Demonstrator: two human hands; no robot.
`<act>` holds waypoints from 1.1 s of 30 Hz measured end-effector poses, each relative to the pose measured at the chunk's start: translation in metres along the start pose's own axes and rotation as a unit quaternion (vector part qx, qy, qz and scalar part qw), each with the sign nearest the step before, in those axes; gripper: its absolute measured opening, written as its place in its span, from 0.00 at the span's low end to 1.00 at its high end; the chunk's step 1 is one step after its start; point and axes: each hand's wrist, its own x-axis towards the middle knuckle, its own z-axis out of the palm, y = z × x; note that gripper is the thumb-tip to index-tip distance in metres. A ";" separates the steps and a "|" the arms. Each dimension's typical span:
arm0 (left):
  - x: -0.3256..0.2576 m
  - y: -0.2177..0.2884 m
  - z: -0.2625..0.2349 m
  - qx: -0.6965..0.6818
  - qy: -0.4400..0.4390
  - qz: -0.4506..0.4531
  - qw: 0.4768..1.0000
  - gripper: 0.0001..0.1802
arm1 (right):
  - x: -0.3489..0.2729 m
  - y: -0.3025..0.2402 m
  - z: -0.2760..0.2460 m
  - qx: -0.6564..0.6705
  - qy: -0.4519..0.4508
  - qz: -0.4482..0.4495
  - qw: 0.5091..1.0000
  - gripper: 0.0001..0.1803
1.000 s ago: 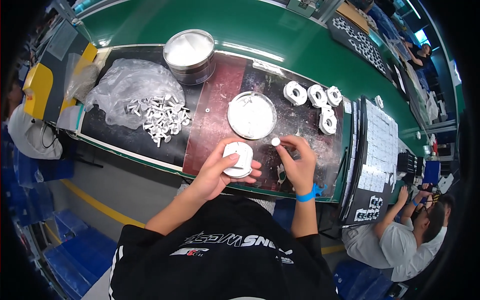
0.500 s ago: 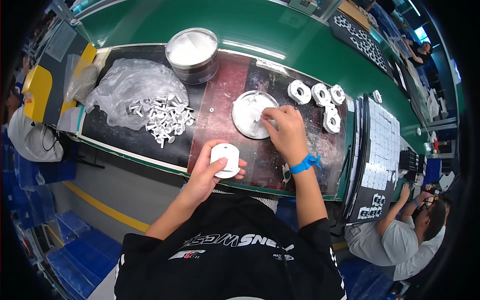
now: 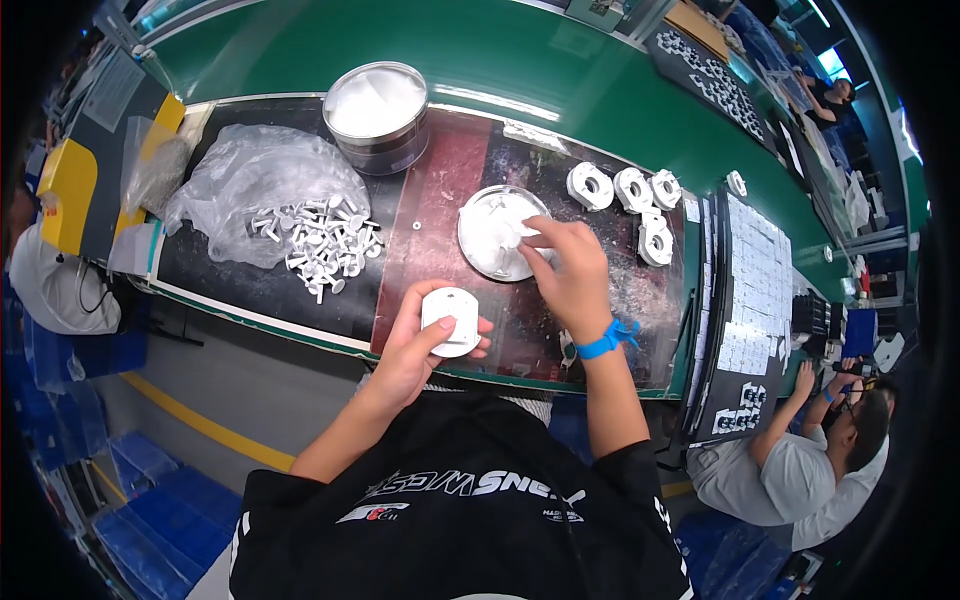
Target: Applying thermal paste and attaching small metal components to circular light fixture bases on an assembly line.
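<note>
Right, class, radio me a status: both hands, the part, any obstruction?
Left hand grips round white plastic disc. Right hand fingertips in shallow round metal dish. Nothing between them.

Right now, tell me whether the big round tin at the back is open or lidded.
Open. The tin has no lid on it, and white material shows inside, up near its rim.

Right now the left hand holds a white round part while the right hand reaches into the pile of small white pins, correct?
Not quite. The left hand holds the white round part, but the right hand reaches into the shallow round dish, not the pins. The head view shows it.
</note>
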 end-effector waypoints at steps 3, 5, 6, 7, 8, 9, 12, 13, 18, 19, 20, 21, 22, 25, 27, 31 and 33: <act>0.005 0.002 0.007 0.022 -0.008 0.004 1.000 0.23 | -0.019 0.000 -0.013 0.179 0.006 0.133 0.975 0.22; 0.012 0.004 0.015 0.038 -0.025 -0.003 0.999 0.23 | -0.031 -0.002 -0.018 0.508 0.048 0.257 0.820 0.19; 0.015 0.005 0.020 0.055 -0.037 -0.007 0.998 0.24 | -0.034 -0.005 -0.017 0.547 0.066 0.258 0.793 0.18; 0.017 0.005 0.026 0.055 -0.041 -0.011 0.998 0.24 | -0.038 -0.007 -0.019 0.545 0.071 0.260 0.794 0.18; 0.020 0.005 0.030 0.071 -0.055 -0.009 0.996 0.24 | -0.041 -0.010 -0.020 0.593 0.069 0.279 0.753 0.18; 0.022 0.005 0.033 0.086 -0.068 -0.006 0.994 0.25 | -0.044 -0.012 -0.021 0.638 0.066 0.296 0.708 0.18; 0.028 0.007 0.045 0.108 -0.085 -0.023 0.990 0.25 | -0.049 -0.015 -0.024 0.648 0.064 0.290 0.701 0.16; 0.028 0.007 0.049 0.122 -0.094 -0.025 0.988 0.25 | -0.050 -0.016 -0.026 0.652 0.063 0.287 0.699 0.15; 0.030 -0.001 0.055 0.134 -0.098 -0.026 0.986 0.25 | -0.048 -0.020 -0.030 0.628 0.065 0.286 0.721 0.14; 0.030 -0.001 0.055 0.134 -0.094 -0.026 0.986 0.25 | -0.048 -0.020 -0.030 0.611 0.070 0.287 0.734 0.14; 0.030 0.000 0.055 0.135 -0.089 -0.026 0.986 0.25 | -0.048 -0.021 -0.030 0.613 0.070 0.287 0.733 0.14; 0.029 -0.001 0.054 0.136 -0.087 -0.026 0.986 0.25 | -0.048 -0.020 -0.029 0.579 0.071 0.271 0.766 0.14; 0.029 -0.002 0.053 0.136 -0.085 -0.026 0.987 0.25 | -0.049 -0.020 -0.029 0.544 0.072 0.254 0.796 0.13; 0.028 -0.001 0.052 0.137 -0.079 -0.026 0.987 0.25 | -0.049 -0.021 -0.028 0.515 0.080 0.242 0.819 0.13; 0.027 -0.001 0.052 0.137 -0.076 -0.028 0.987 0.25 | -0.046 -0.024 -0.027 0.529 0.088 0.248 0.807 0.12; 0.025 -0.002 0.048 0.148 -0.082 -0.036 0.985 0.24 | -0.041 -0.025 -0.017 0.525 0.125 0.251 0.803 0.14; 0.021 -0.004 0.043 0.154 -0.078 -0.041 0.984 0.24 | -0.034 -0.015 -0.015 0.340 0.095 0.193 0.916 0.16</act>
